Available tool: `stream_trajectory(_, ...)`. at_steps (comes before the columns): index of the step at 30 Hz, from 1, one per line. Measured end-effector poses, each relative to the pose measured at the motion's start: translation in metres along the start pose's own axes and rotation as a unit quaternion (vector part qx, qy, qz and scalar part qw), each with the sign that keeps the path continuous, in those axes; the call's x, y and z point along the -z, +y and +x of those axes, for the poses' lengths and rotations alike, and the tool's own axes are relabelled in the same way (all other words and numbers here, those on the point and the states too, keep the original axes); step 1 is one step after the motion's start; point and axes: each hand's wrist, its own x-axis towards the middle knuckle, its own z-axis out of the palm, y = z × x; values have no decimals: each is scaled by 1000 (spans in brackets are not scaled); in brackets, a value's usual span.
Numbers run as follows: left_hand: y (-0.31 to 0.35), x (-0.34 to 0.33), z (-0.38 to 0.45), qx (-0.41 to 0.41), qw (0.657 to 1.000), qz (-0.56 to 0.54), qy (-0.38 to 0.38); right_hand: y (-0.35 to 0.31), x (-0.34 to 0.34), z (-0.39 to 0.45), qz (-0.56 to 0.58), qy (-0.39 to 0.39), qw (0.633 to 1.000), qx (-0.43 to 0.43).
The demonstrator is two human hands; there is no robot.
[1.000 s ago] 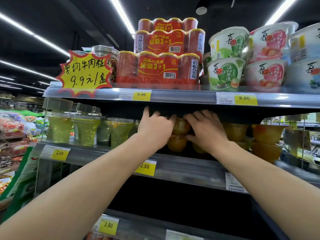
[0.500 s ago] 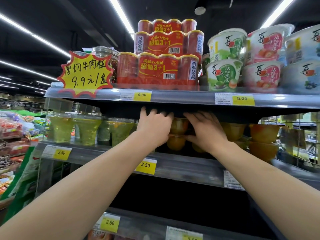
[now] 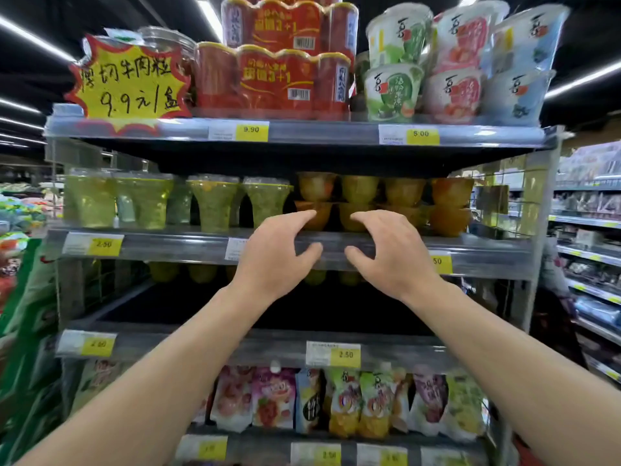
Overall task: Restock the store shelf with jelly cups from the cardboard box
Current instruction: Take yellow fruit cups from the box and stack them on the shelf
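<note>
The orange jelly cups sit two high on the shelf, right half, all upright. Clear plastic with amber jelly inside, packed side by side in a row.

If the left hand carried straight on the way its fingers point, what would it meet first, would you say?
Most likely the lower orange jelly cup at the left end of the stacked row: the left hand has its fingertips aimed at it from just before the shelf edge. Depth is hard to judge.
</note>
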Motion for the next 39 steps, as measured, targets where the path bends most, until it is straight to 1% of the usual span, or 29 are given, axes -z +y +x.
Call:
stream_trajectory(2,2,-4,-26,32,999,-28,-28,-7,-6,-30,-1,-2,1000,-6)
stream_trajectory(5,6,-11,-73,81,993,-58,-67,-14,-19,-84,-2,-40,999,-16)
stream_trajectory(7,7,-19,-113,118,985,-73,-99,-17,-29,-127,-5,-84,996,-30)
stream_trajectory(10,14,-30,-183,174,969,-82,-154,-24,-43,-197,5,-169,983,-69)
stream_trajectory(14,25,-46,-275,263,926,-95,-254,-36,-64,-291,47,-268,956,-112)
stream_trajectory(18,33,-64,-372,325,878,-89,-340,-47,-91,-388,83,-374,912,-147)
stream_trajectory(21,30,-85,-448,367,834,-72,-405,-55,-119,-464,116,-412,882,-199)
stream_trajectory(25,17,-121,-551,419,771,-68,-474,-69,-158,-565,143,-480,816,-289)
stream_trajectory(27,4,-144,-599,436,738,-68,-511,-75,-181,-611,149,-501,785,-333)
stream_trajectory(29,-12,-165,-645,451,712,-65,-534,-82,-208,-656,152,-523,753,-370)
stream_trajectory(33,-49,-208,-732,464,679,-60,-565,-93,-268,-740,154,-555,697,-426)
stream_trajectory(36,-78,-243,-793,469,665,-65,-578,-98,-315,-800,159,-571,664,-455)
stream_trajectory(39,-101,-282,-849,480,653,-79,-580,-97,-361,-859,153,-591,640,-467)
